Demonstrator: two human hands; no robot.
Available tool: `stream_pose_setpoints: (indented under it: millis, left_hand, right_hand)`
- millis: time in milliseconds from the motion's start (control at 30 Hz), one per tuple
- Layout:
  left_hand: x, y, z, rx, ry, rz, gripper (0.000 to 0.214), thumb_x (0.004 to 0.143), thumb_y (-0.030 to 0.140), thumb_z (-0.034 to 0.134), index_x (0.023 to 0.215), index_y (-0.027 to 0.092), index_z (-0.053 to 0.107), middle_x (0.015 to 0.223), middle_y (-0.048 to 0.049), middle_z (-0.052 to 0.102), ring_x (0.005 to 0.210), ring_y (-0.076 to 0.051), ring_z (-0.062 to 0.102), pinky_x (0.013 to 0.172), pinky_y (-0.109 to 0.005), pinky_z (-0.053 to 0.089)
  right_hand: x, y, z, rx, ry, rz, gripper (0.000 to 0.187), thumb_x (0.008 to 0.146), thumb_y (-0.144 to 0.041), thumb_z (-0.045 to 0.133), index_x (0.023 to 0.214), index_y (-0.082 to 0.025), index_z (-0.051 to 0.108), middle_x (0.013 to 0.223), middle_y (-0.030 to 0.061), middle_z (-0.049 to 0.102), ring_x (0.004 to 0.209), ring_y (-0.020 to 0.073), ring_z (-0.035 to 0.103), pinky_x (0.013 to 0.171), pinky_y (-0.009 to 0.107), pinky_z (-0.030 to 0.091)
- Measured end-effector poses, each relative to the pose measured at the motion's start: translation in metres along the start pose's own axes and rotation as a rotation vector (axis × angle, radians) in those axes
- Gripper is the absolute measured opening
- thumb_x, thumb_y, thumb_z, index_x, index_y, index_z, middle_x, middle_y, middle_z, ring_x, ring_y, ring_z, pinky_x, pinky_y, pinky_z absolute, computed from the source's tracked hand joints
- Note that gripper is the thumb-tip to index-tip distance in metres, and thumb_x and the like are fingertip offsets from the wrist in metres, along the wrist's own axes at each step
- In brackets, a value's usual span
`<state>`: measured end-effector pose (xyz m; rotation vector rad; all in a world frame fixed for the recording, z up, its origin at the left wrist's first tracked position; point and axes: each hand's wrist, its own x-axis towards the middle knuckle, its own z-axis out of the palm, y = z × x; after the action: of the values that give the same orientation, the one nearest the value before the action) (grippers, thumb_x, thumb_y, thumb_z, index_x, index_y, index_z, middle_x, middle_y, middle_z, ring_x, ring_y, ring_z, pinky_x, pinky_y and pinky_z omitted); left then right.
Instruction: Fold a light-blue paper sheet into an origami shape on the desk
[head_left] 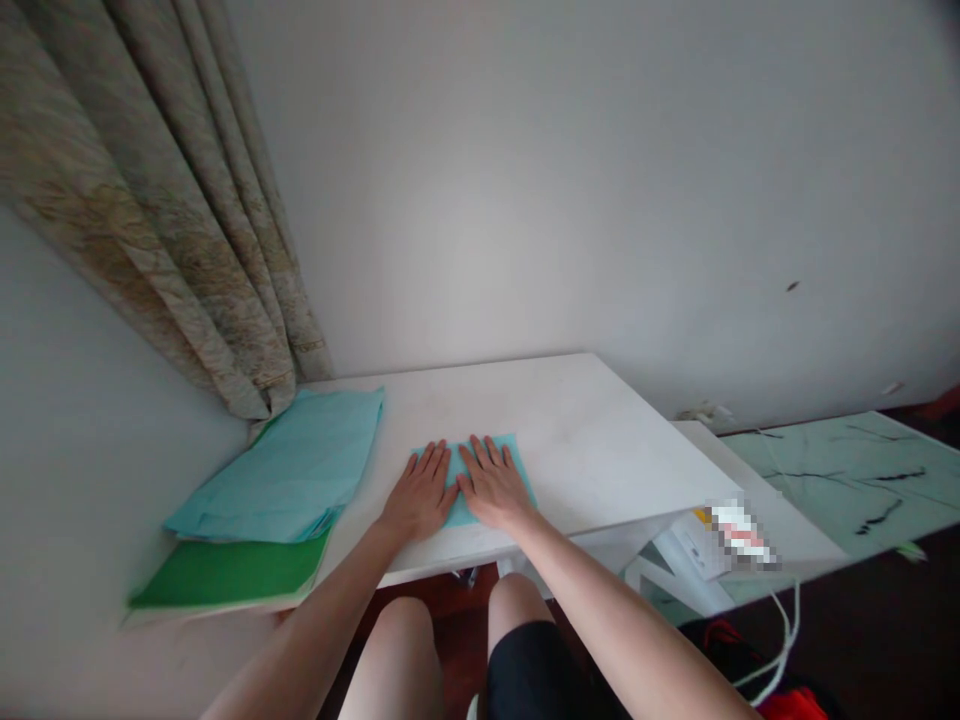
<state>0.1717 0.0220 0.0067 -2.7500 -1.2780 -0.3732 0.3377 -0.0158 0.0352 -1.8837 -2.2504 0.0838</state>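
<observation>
A light blue sheet of paper lies on the white table near its front edge, mostly covered by my hands. My left hand rests flat on its left part, fingers stretched out and pointing away from me. On the right part my right hand lies palm down, its fingers slightly spread. My two thumbs nearly meet over the middle of the paper. Whether the sheet is folded beneath my palms I cannot tell.
At the table's left end a stack of light blue sheets lies on a green sheet or board. A patterned curtain hangs behind it. To the right stand a lower white surface and a marble-patterned top. White cables hang below.
</observation>
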Motion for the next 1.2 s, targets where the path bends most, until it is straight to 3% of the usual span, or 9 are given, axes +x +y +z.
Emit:
stream_pose_setpoints:
  millis: [333, 467, 533, 567, 633, 733, 1000, 1200]
  left_hand:
    - [-0.002, 0.004, -0.005, -0.022, -0.025, -0.097, 0.074, 0.091, 0.057, 0.022, 0.142, 0.005, 0.029, 0.150, -0.0179, 0.024, 0.139, -0.031, 0.020, 0.110, -0.049, 0.021]
    - [0.000, 0.007, -0.006, -0.006, -0.031, -0.108, 0.075, 0.091, 0.058, 0.022, 0.141, 0.003, 0.029, 0.150, -0.0187, 0.023, 0.138, -0.033, 0.020, 0.109, -0.051, 0.021]
    - [0.001, 0.007, -0.005, 0.001, -0.030, -0.106, 0.071, 0.092, 0.053, 0.024, 0.141, 0.003, 0.030, 0.150, -0.0178, 0.023, 0.138, -0.033, 0.020, 0.109, -0.051, 0.022]
    - [0.002, 0.006, -0.004, 0.006, -0.029, -0.104, 0.067, 0.092, 0.048, 0.025, 0.142, 0.004, 0.030, 0.150, -0.0169, 0.024, 0.138, -0.033, 0.020, 0.109, -0.051, 0.022]
    - [0.001, 0.005, -0.002, 0.019, -0.025, -0.098, 0.059, 0.092, 0.036, 0.028, 0.142, 0.005, 0.030, 0.150, -0.0149, 0.026, 0.138, -0.032, 0.020, 0.109, -0.050, 0.022]
    - [0.000, 0.007, 0.000, 0.039, 0.000, -0.097, 0.055, 0.090, 0.026, 0.030, 0.141, 0.006, 0.032, 0.149, -0.0136, 0.028, 0.138, -0.031, 0.021, 0.109, -0.050, 0.023]
    - [-0.007, 0.028, 0.005, 0.081, 0.129, -0.246, 0.058, 0.091, 0.038, 0.032, 0.136, 0.002, 0.041, 0.145, -0.0204, 0.034, 0.135, -0.036, 0.028, 0.106, -0.054, 0.027]
    - [-0.006, 0.040, 0.009, 0.062, 0.162, -0.330, 0.059, 0.092, 0.043, 0.033, 0.140, 0.009, 0.036, 0.148, -0.0163, 0.030, 0.137, -0.035, 0.021, 0.107, -0.056, 0.025]
  right_hand:
    - [-0.005, 0.026, -0.010, -0.020, -0.034, 0.155, 0.067, 0.092, -0.050, 0.025, 0.146, -0.010, 0.022, 0.153, 0.0086, 0.017, 0.140, 0.0291, 0.011, 0.111, 0.050, 0.008]
    - [0.001, 0.017, -0.015, -0.075, 0.007, 0.237, 0.064, 0.092, -0.043, 0.027, 0.143, -0.003, 0.029, 0.150, 0.0156, 0.024, 0.139, 0.0346, 0.012, 0.109, 0.055, 0.000]
    - [0.007, 0.004, -0.012, -0.098, 0.082, 0.188, 0.065, 0.093, -0.043, 0.026, 0.142, -0.001, 0.029, 0.149, 0.0179, 0.024, 0.140, 0.0348, 0.009, 0.109, 0.055, -0.004]
    - [0.009, -0.003, -0.009, -0.082, 0.095, 0.098, 0.065, 0.094, -0.044, 0.024, 0.143, -0.003, 0.027, 0.150, 0.0162, 0.023, 0.140, 0.0323, 0.008, 0.111, 0.053, -0.002]
    - [0.013, -0.015, -0.002, -0.013, 0.038, -0.026, 0.063, 0.095, -0.046, 0.018, 0.144, -0.007, 0.027, 0.150, 0.0130, 0.024, 0.140, 0.0283, 0.012, 0.112, 0.049, 0.006]
    - [0.015, -0.019, 0.005, 0.052, 0.001, -0.037, 0.065, 0.095, -0.049, 0.012, 0.145, -0.010, 0.027, 0.151, 0.0111, 0.023, 0.140, 0.0264, 0.014, 0.112, 0.047, 0.010]
    - [0.038, 0.009, 0.000, 0.043, -0.081, -0.071, 0.063, 0.094, -0.048, 0.021, 0.145, -0.010, 0.025, 0.153, 0.0104, 0.017, 0.141, 0.0281, 0.009, 0.112, 0.049, 0.009]
    - [0.046, 0.027, 0.000, 0.030, -0.093, -0.152, 0.064, 0.094, -0.049, 0.020, 0.146, -0.012, 0.022, 0.153, 0.0084, 0.014, 0.141, 0.0275, 0.008, 0.113, 0.050, 0.006]
